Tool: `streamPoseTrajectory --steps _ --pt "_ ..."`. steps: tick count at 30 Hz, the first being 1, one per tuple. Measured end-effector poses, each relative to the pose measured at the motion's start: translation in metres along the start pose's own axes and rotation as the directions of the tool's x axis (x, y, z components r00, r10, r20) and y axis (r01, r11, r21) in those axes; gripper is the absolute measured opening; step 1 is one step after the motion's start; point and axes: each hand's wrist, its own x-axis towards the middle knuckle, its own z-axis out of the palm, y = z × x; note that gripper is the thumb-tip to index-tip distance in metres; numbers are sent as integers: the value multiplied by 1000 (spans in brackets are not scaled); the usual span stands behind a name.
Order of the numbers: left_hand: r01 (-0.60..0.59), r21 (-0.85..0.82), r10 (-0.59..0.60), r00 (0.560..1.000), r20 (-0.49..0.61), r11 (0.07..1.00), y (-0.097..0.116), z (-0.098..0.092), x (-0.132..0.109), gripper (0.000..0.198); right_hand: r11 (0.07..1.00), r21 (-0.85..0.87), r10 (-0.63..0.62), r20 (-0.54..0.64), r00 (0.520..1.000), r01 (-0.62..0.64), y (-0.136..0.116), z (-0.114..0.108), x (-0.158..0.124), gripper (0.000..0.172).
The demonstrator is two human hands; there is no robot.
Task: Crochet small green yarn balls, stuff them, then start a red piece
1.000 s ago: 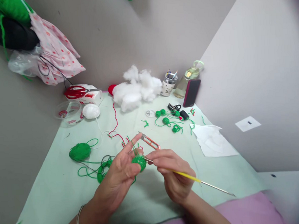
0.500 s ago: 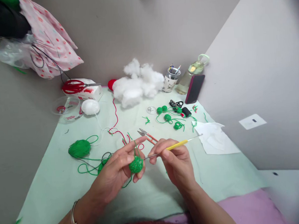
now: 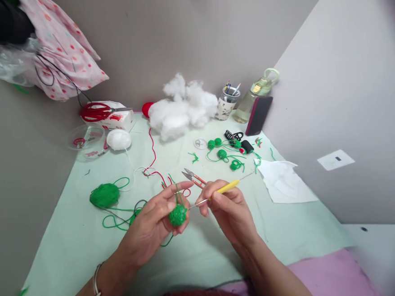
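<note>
Pinches the ball (image 3: 178, 216) in the left hand (image 3: 148, 223), presumably to steady it for the hook (image 3: 229, 187) clamped pen-like in the right hand (image 3: 235, 210).

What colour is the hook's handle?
The handle is yellow, shown best in the head view.

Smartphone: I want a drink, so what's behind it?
A water bottle stands behind the smartphone: its lid and carry handle show, but part of its body is covered.

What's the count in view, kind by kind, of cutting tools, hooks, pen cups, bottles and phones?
Cutting tools: 2 (scissors, snips)
Hook: 1
Pen cup: 1
Bottle: 1
Phone: 1
Total: 6
</note>
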Motion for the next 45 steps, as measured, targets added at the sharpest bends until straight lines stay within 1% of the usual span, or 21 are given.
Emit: streamPoseTrajectory --steps 3,5,8,10,11,13,15,16,18,21,23,27,30,32,34,37,40,45 --pt "-21 62 20 999 30 998 -1 -4 0 44 999 26 45 82 996 -47 0 0 1 17" --pt "-42 99 36 997 61 994 -2 -6 -1 47 1000 -11 18 104 994 -17 3 0 0 18" --pt "-82 134 70 993 91 988 -6 -7 -1 50 990 -80 -109 66 992 114 8 1 -2 15" --pt "-88 152 79 995 68 984 -9 -7 -1 56 963 -148 -225 30 974 227 11 2 -5 11" --pt "-87 160 81 996 47 983 -11 -8 -2 59 936 -206 -288 24 957 287 12 3 -6 11" --pt "-80 170 78 997 15 982 -16 -8 -2 63 850 -355 -404 35 914 390 12 5 -10 16" --pt "-67 171 65 998 15 983 -20 -9 -2 63 755 -473 -484 65 873 454 11 7 -12 20" --pt "-59 173 56 998 21 983 -21 -9 -2 63 728 -499 -503 79 861 471 10 8 -13 22" --pt "-46 182 43 999 24 982 -21 -9 -2 65 730 -482 -502 103 859 484 9 7 -12 22" --pt "-50 204 44 999 32 978 -15 -9 -2 69 792 -399 -449 134 884 463 9 5 -9 17" --pt "-60 212 51 998 46 976 -11 -8 -1 72 817 -371 -413 161 897 442 9 4 -7 15" --pt "-77 241 63 996 65 968 -6 -9 -2 83 797 -412 -391 206 897 442 5 7 -7 17" --pt "-77 294 73 997 25 953 -6 -9 -3 96 766 -451 -400 224 889 459 5 8 -8 20" --pt "-85 354 91 996 1 931 -7 -9 -3 100 772 -444 -410 197 890 454 7 7 -8 20" --pt "-107 422 125 992 -16 900 -7 -9 -2 99 811 -405 -403 140 905 423 11 5 -8 18" --pt "-141 483 185 982 -45 864 -6 -9 -2 95 897 -283 -331 78 940 339 16 2 -7 15" --pt "-146 497 201 978 -59 856 -5 -9 -3 90 944 -189 -259 76 963 269 17 1 -6 15" --pt "-151 543 215 975 -56 826 -4 -10 -4 83 954 -165 -234 115 965 251 14 -1 -6 17"
